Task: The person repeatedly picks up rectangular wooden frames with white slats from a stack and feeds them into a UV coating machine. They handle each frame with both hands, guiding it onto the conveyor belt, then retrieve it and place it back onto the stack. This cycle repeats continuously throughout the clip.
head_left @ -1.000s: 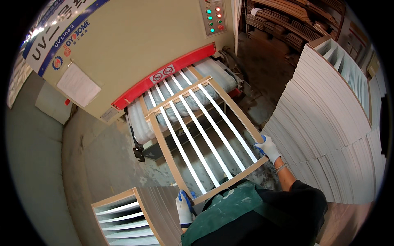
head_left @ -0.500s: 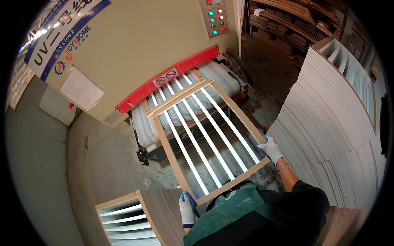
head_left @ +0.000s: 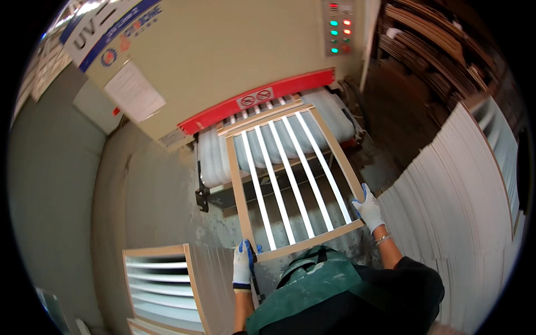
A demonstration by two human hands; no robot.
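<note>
Between my hands is a slatted frame panel [head_left: 337, 151], with tan edges and white slats. Its far end lies on the ribbed conveyor belt [head_left: 212, 162], while its near end sticks out over the belt's edge toward me. My left hand [head_left: 242, 267], in a white and blue glove, grips the near left corner. The near right corner is in the grip of my gloved right hand [head_left: 369, 209], its thumb up along the side rail. Just beyond, a second slatted panel [head_left: 262, 118] lies partly under the machine's red guard bar [head_left: 301, 85]; the guard hides the rest.
A beige machine [head_left: 234, 50] with a lit control panel [head_left: 339, 30] stands ahead. A tall stack of panels [head_left: 446, 184] rises close on my right. Another slatted stack [head_left: 190, 279] stands at lower left. Shelves of brown boards [head_left: 430, 39] are at far right.
The second panel has slid further under the red guard, so less of it shows. My held panel has moved forward with it, and the view has turned a little left.
</note>
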